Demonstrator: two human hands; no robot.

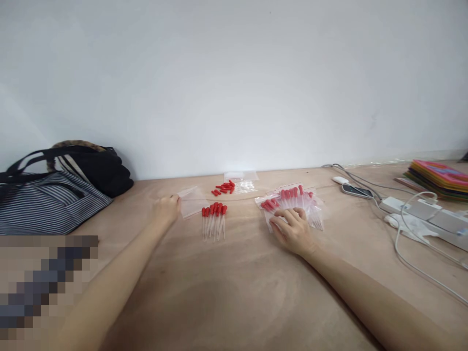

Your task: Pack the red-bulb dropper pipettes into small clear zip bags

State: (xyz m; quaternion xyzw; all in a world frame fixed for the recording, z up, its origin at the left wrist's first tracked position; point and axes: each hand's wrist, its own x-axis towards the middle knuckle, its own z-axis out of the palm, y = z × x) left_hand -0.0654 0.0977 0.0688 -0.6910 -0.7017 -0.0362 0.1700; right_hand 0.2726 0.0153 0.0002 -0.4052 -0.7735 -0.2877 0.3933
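My left hand [167,209] is closed at the left edge of a clear zip bag [192,202], which lies flat with nothing visible inside. Just right of that bag is a loose group of droppers [215,217], clear tubes with red rubber bulbs pointing away from me. My right hand [292,232] has its fingers bent down over a bag of droppers [270,204], thumb and index at its near part; the fingertips are partly hidden. Under and beside it, more bagged droppers [290,194] overlap in a pile.
Loose red bulbs [224,187] lie near the wall beside a bag of clear tubes [244,185]. A striped bag [54,200] stands at the left. To the right are a phone-like device [357,191], a power strip [420,212] with cables, and a stack of colourful sheets [438,178].
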